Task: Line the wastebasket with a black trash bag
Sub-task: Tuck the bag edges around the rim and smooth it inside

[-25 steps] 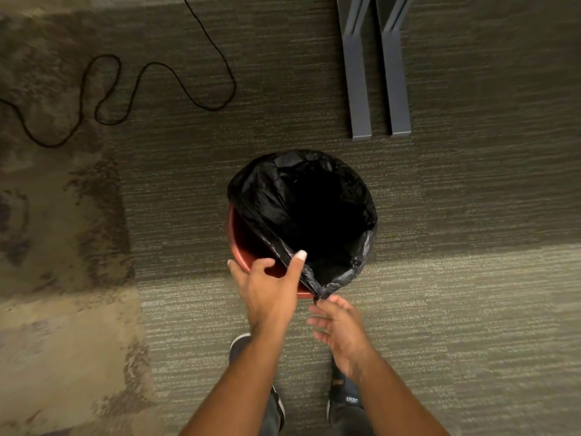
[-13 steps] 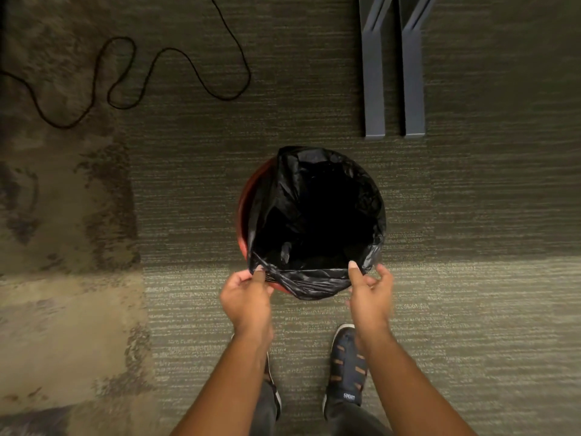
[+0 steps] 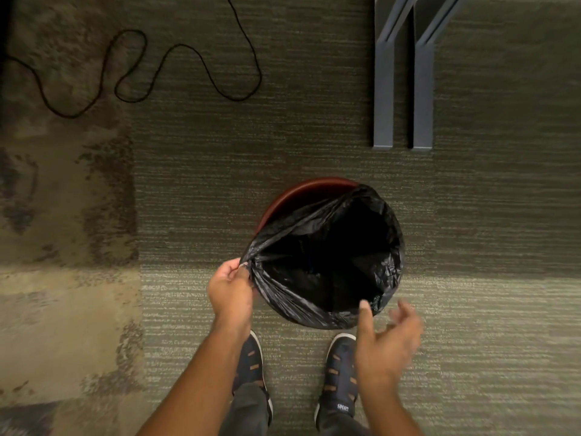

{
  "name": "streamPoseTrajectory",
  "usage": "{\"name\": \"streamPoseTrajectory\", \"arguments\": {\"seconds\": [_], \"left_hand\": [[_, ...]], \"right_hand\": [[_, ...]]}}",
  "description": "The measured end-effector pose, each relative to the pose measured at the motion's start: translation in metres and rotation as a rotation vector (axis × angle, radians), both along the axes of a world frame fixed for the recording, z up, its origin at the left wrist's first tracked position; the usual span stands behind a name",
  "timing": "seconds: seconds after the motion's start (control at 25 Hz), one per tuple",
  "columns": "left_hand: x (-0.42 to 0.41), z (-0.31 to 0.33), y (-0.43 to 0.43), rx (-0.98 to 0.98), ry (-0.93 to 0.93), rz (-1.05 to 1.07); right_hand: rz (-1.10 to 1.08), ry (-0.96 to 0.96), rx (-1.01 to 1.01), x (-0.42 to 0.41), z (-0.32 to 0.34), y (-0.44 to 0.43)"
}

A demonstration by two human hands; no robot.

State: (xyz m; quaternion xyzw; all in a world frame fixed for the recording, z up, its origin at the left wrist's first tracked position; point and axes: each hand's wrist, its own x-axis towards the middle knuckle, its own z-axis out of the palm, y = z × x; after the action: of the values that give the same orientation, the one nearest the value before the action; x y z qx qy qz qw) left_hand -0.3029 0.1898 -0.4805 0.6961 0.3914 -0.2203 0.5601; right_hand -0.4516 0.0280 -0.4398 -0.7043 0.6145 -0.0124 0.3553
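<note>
The black trash bag (image 3: 327, 262) has been pulled off the far-left rim of the wastebasket (image 3: 301, 188), which was covered a second ago. Its left edge is now pinched by the left hand (image 3: 231, 291). The bag appears to have been released by the blurred right hand (image 3: 385, 344), its fingers now spread.

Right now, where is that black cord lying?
In the head view the black cord snakes across the carpet at upper left, well away from the wastebasket and left of the grey metal legs.
</note>
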Motion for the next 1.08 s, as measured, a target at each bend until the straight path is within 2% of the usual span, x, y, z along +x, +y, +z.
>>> {"name": "streamPoseTrajectory", "arguments": {"seconds": [0.08, 0.16, 0.28, 0.36, 0.44, 0.52, 0.64, 0.8, 0.96, 1.08], "left_hand": [[0.010, 0.001, -0.003, -0.013, -0.012, -0.055], [0.020, -0.001, -0.004, -0.015, -0.002, -0.100], [0.027, 0.000, 0.001, -0.074, 0.029, -0.124], [0.029, 0.002, 0.004, -0.100, 0.044, -0.143], [0.032, 0.001, 0.006, -0.095, 0.048, -0.142], [0.037, -0.001, 0.006, -0.083, 0.044, -0.121], [0.047, -0.006, 0.006, -0.086, 0.038, -0.091], [0.060, -0.015, 0.010, -0.114, 0.063, -0.159], [0.071, -0.017, 0.017, -0.071, -0.024, -0.261], [0.074, -0.017, 0.018, -0.013, -0.014, -0.335]], "right_hand": [[0.368, -0.098, -0.226, 0.038, 0.011, -0.028], [0.716, -0.114, -0.328, 0.090, 0.012, -0.058], [1.223, 0.127, -0.446, 0.172, -0.001, -0.095], [1.431, 0.283, -0.455, 0.207, -0.009, -0.112], [1.564, 0.301, -0.488, 0.223, -0.015, -0.123], [1.604, 0.228, -0.457, 0.234, -0.016, -0.128], [1.495, 0.104, -0.290, 0.256, -0.016, -0.133], [1.443, 0.046, -0.056, 0.291, -0.025, -0.138], [1.429, 0.067, 0.001, 0.302, -0.031, -0.147], [1.486, 0.103, -0.015, 0.298, -0.031, -0.151]]}}
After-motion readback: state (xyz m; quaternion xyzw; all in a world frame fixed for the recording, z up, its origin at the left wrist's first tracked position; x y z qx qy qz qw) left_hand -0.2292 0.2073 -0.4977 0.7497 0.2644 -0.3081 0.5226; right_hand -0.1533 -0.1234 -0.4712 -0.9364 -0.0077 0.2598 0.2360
